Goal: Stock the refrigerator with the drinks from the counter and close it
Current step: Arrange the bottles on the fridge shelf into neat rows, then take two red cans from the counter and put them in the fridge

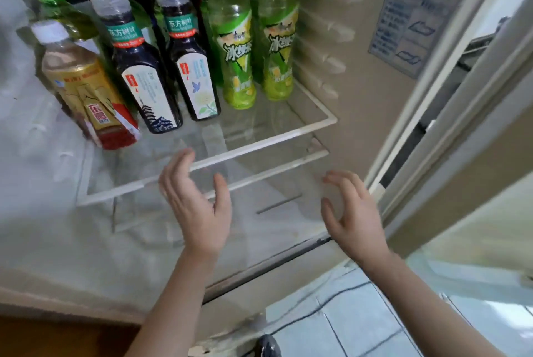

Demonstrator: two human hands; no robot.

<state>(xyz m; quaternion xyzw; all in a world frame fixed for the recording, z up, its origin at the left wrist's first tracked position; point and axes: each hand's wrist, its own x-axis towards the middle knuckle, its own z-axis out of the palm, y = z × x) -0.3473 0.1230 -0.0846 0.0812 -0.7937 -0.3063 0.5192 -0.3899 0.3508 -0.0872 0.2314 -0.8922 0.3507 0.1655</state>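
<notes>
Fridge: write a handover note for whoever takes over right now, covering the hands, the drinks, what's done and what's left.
Left hand: open, holding nothing, in front of the glass shelf.
Right hand: open, also empty.
Drinks: two green bottles, two dark bottles and a gold-label bottle stand on the shelf, with more behind them.
Done: those are stocked.
Left: the counter is out of view, so check it for more. The refrigerator is open; close it.

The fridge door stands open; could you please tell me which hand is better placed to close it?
Probably right. The right hand is empty and nearest the door, which hangs open on that side; the left hand is farther.
</notes>
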